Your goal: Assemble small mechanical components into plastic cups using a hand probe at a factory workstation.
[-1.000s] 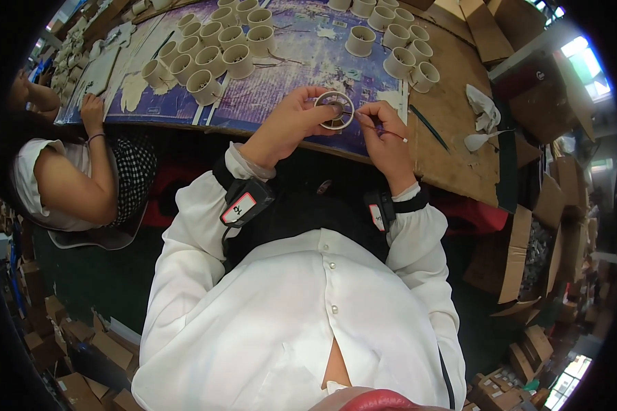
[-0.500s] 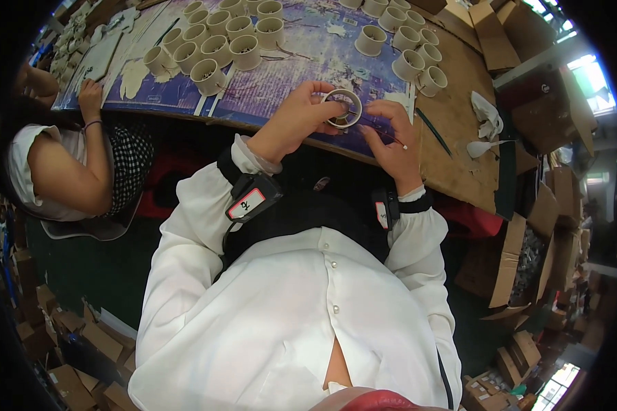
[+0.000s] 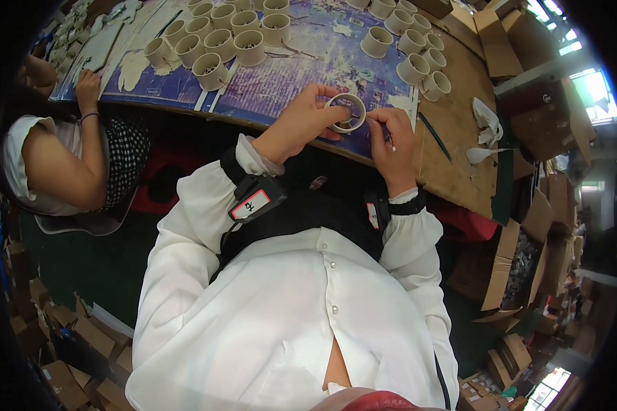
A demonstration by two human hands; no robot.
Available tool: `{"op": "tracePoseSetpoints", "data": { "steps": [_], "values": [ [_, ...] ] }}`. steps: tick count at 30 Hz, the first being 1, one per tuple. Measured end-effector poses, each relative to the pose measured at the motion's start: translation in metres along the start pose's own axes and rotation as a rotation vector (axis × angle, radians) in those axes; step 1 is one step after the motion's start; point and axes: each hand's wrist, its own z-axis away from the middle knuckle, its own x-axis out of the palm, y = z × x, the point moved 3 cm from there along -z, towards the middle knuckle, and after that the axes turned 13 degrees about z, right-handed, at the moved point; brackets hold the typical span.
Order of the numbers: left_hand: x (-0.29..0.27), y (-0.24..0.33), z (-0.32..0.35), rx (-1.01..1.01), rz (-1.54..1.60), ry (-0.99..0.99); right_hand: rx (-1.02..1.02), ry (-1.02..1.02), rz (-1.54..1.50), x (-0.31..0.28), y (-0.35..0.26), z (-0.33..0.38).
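My left hand is closed round a small off-white round cup, its thumb reaching inside the rim. The cup's mouth is tilted up, and I cannot make out its contents clearly. Just right of the cup, my right hand pinches a thin wire with thumb and forefinger. A tiny white connector shows against the right fingers; most of the wire is hidden by them. Beyond my hands stands a group of similar cups, holding small dark parts, with thin wires trailing from some of them.
More off-white cups stand at the far right. A dark pen-like stick, crumpled white tissue and a white nozzle-tipped bottle lie on the brown board. A co-worker sits at left. An open carton stands at lower right.
My right thumb and forefinger have come together on the wire beside the cup; they were apart before. The connector has shifted left, close against my fingers. My left hand still holds the cup.
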Motion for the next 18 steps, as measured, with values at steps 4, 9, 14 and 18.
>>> {"op": "tracePoseSetpoints", "data": {
  "steps": [4, 9, 14, 18],
  "values": [
    [0.002, 0.0, 0.002, 0.041, 0.036, 0.019, 0.131, -0.07, -0.044, 0.004, 0.002, 0.005],
    [0.003, 0.0, 0.0, 0.095, 0.023, 0.013, 0.167, -0.056, -0.014, 0.006, -0.001, 0.006],
    [0.0, 0.004, 0.001, 0.092, 0.036, 0.009, 0.327, -0.128, -0.065, 0.012, 0.0, 0.009],
    [-0.005, -0.001, -0.002, 0.031, 0.121, 0.02, 0.421, -0.18, -0.12, 0.015, 0.002, 0.012]
  ]
}}
